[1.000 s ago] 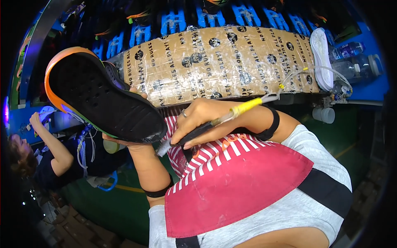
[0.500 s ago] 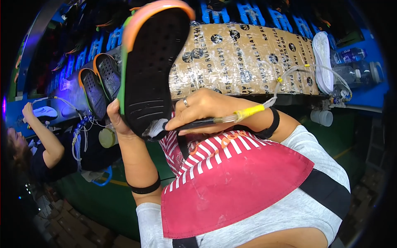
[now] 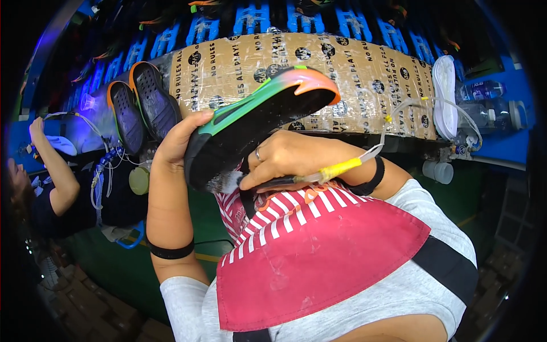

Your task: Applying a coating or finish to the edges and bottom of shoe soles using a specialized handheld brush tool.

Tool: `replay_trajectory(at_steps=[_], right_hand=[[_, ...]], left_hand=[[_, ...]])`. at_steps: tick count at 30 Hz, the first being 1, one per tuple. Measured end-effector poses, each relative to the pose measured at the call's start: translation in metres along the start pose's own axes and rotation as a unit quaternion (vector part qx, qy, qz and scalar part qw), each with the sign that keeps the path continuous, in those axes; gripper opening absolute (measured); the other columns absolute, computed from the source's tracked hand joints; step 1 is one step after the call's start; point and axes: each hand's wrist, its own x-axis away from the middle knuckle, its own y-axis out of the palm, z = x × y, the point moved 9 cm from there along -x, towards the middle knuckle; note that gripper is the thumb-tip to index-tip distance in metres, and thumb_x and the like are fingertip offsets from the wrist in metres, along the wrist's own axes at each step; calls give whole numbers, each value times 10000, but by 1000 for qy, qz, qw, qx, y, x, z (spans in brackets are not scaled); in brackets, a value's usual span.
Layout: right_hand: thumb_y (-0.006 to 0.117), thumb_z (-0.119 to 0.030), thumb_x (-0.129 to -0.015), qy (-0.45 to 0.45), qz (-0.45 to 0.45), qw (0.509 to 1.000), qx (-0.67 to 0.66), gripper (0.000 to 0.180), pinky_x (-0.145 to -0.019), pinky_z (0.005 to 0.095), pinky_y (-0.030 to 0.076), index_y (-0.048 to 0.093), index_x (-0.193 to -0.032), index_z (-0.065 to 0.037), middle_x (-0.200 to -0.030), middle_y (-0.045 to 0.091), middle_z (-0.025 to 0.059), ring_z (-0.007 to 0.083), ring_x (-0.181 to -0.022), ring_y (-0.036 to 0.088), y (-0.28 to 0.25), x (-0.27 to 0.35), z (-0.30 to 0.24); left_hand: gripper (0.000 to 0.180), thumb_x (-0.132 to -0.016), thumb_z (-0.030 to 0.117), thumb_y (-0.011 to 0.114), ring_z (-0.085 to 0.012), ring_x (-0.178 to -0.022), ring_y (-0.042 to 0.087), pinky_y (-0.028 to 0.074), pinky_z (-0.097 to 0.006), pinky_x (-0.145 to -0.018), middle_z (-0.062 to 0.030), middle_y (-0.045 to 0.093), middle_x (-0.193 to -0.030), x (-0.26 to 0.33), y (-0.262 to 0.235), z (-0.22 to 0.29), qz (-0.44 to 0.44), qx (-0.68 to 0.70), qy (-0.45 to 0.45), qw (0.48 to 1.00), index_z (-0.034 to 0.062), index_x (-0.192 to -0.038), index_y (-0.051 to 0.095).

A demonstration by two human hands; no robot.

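Black shoe sole (image 3: 250, 126) with green-and-orange sides, mid-frame, is gripped by the left hand's fingers (image 3: 174, 145); the right hand (image 3: 285, 158) clasps a brush (image 3: 276, 183) in closed fingers.

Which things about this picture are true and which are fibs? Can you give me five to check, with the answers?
1. The left grip holds a shoe sole. True.
2. The right grip holds scissors. False: the right grip holds a brush with a dark handle.
3. The edge of the shoe sole has green and orange on it. True.
4. The apron is all blue. False: the apron is red, with white stripes on part of it.
5. The white sole is at the left end of the cardboard. False: the white sole is at its right end.
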Motion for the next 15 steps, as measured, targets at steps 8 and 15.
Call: replay_trajectory(at_steps=[8,15], right_hand=[[653,-71,-599,21,72,997,31,331,-517,355,440,645,-929,-98,-686,572,98,271,-630,581,-14,0,7],[611,-90,-685,27,7,1000,2,267,-542,321,452,635,-948,-52,-688,570,98,245,-623,578,-5,10,14]], left_hand=[[370,-806,216,584,-146,-886,577,459,-259,-789,-106,599,-1018,-5,-24,-5,94,-136,-87,982,-21,-1088,548],[371,-801,243,590,-138,-840,581,457,-246,-766,-97,606,-985,2,-31,-6,129,-171,-132,968,-21,-1060,562]])
